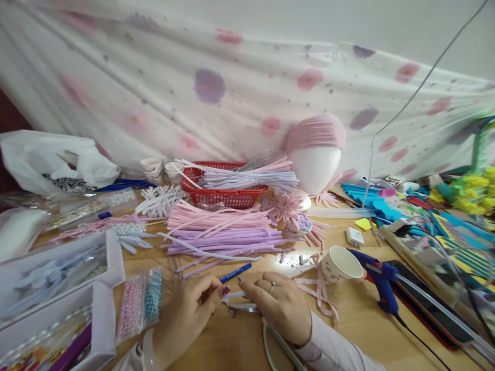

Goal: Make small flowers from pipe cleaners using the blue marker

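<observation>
My left hand [193, 314] is closed, thumb and index finger pinched at one end of a pale pipe cleaner [235, 296]. The other end runs under the bent fingers of my right hand [284, 304], which wears a ring. Below that hand are scissors [244, 307], blades toward the left and grey-green handles partly covered by the palm; whether the palm touches them I cannot tell. A blue marker [236, 273] lies just behind my left fingertips. A pink tape measure [319, 296] curls to the right of my right hand, near a paper cup [341, 264].
Pink [216, 219] and purple pipe cleaners [228, 240] lie ahead, before a red basket [228, 198]. A foam head [317, 165] stands behind. Bead packets [131, 304] and white boxes [106, 319] are left; a glue gun [377, 278] and phone [429, 304] are right.
</observation>
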### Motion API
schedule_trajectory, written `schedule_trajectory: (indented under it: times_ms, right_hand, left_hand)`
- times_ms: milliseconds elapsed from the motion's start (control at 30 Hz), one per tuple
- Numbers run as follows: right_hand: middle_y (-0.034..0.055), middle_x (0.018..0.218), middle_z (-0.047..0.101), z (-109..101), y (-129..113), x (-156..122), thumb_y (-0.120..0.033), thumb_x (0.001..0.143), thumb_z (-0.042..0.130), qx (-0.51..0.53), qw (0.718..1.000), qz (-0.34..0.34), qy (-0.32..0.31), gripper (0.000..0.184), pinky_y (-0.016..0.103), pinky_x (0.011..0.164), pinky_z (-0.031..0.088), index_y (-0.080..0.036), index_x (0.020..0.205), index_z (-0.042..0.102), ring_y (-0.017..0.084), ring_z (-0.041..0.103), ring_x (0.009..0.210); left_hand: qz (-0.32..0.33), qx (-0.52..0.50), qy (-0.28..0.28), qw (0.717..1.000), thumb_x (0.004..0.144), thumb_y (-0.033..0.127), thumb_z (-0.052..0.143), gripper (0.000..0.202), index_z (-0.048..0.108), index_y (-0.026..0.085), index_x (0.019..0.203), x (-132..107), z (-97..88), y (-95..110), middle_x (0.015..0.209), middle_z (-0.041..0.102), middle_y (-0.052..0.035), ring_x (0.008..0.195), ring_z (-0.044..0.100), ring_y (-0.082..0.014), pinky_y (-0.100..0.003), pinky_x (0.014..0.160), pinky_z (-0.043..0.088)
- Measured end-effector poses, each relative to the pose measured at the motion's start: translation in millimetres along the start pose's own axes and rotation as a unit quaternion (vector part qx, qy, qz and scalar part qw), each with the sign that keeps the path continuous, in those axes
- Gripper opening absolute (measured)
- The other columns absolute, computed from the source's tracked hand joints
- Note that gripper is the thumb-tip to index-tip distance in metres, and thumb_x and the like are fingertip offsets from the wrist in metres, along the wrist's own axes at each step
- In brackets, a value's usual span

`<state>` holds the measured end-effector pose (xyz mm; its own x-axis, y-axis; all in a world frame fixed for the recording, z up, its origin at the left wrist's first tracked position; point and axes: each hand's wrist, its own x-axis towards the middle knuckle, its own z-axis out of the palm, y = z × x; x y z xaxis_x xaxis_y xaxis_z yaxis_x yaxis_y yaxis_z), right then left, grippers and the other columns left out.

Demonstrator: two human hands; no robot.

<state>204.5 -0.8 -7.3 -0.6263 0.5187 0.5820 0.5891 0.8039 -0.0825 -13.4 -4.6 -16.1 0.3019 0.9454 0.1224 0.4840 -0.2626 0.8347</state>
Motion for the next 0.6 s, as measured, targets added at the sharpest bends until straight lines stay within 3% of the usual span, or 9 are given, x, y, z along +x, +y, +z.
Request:
schedule_trajectory:
  times_ms: [200,400,600]
  right_hand:
    - [0.0007,0.06,0.063,1,4,1,-0.014,0.094,0.043,0.019,1.0,-0.006,-0.009,0.019,0.025,0.052,0.041,-0.016,0.101,0.06,0.013,0.053,0.053]
    - [0.0026,0.069,0.069,-3,6,1,-0.014,0.095,0.042,0.038,0.999,-0.033,0.02,0.023,0.026,0.054,0.044,-0.017,0.113,0.057,0.013,0.058,0.057]
    - [0.0038,0.076,0.073,-5,9,-1,-0.012,0.093,0.044,0.025,0.998,-0.04,0.039,0.025,0.028,0.053,0.043,-0.015,0.114,0.057,0.014,0.06,0.059]
  left_hand:
    - [0.016,0.012,-0.038,0.999,0.093,0.04,0.036,0.032,0.058,0.022,0.077,-5,0.9,0,0.062,0.059,0.0009,0.061,0.057,-0.0143,-0.024,0.063,0.04]
    - [-0.084,-0.081,-0.035,0.993,0.089,0.045,0.042,0.033,0.053,0.02,0.07,-1,7.2,-2,0.048,0.05,0.0047,0.047,0.048,-0.0119,-0.022,0.052,0.036]
    - [-0.171,-0.219,-0.066,0.958,0.08,0.062,0.048,0.043,0.046,0.02,0.07,3,9.4,3,0.044,0.043,0.0078,0.04,0.044,-0.0105,-0.022,0.047,0.039]
